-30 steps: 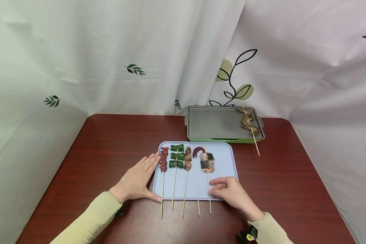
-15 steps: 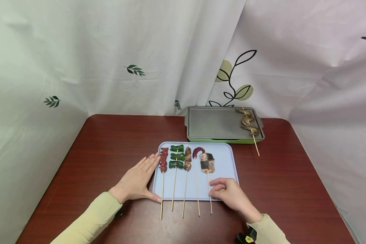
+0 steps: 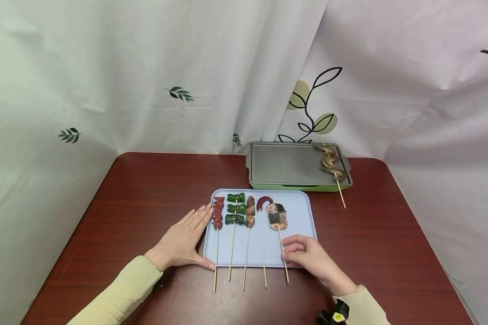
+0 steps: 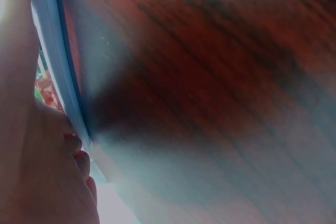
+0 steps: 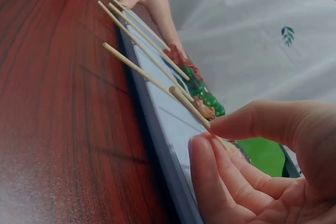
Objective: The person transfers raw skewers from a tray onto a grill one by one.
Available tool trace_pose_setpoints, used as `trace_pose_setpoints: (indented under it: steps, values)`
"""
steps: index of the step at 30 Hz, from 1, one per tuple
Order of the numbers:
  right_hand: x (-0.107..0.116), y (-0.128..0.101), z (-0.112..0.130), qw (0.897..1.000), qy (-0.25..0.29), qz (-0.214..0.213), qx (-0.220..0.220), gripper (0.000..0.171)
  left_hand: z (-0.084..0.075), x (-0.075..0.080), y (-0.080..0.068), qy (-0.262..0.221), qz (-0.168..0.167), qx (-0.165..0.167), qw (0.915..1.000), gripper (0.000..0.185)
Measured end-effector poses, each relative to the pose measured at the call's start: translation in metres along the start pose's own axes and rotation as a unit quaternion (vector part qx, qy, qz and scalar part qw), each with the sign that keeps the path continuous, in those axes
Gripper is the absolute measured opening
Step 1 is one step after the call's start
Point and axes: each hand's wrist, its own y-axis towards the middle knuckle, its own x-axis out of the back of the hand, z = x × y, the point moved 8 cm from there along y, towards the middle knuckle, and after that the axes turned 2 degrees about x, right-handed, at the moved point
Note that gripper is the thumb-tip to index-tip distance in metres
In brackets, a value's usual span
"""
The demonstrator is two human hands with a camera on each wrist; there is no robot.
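Observation:
On the pale blue tray (image 3: 302,212) lie several skewers side by side, their bare ends sticking out over the front rim. My right hand (image 3: 309,258) pinches the stick of the rightmost one, a fish skewer (image 3: 277,215) with dark-banded pieces. Thumb and fingertips meet on its stick (image 5: 189,107) in the right wrist view. My left hand (image 3: 184,237) rests along the tray's left edge, fingers straight, thumb at the front corner by the red meat skewer (image 3: 218,212). To the right of that lie a green pepper skewer (image 3: 236,208), a brown-chunk skewer (image 3: 250,212) and a curled octopus-tentacle skewer (image 3: 263,201).
Behind the tray stands a flat grey grill plate (image 3: 284,162) on a green base. Across its right end lies a skewer of brown folded pieces (image 3: 330,162), stick pointing forward. The dark red wooden table (image 3: 154,189) is bounded by white curtains (image 3: 211,117) at back and sides.
The lower end of the fish skewer has swung to the right, with my right hand shifting slightly right along with it. My left hand and the other skewers have stayed put.

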Motion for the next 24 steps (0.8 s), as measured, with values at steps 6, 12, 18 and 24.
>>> trace_pose_setpoints:
  steps: [6,12,18,24]
  values:
    - [0.0028,-0.0003,-0.0066,1.000,0.020,-0.002,-0.019,0.043,0.0008,-0.0012,-0.0001,0.000,0.000,0.001,1.0000,0.145]
    - [0.0044,-0.0009,-0.0068,1.000,0.018,-0.006,-0.009,0.043,0.0010,-0.0017,-0.0003,0.001,0.000,0.001,1.0000,0.145]
    - [0.0073,-0.0036,-0.0032,1.000,0.009,-0.018,0.002,0.042,0.0009,-0.0014,-0.0002,-0.002,0.000,0.003,1.0000,0.145]
    - [0.0104,-0.0077,-0.0003,1.000,0.001,-0.017,0.008,0.044,0.0013,-0.0023,0.0003,-0.001,0.007,0.004,1.0000,0.145]
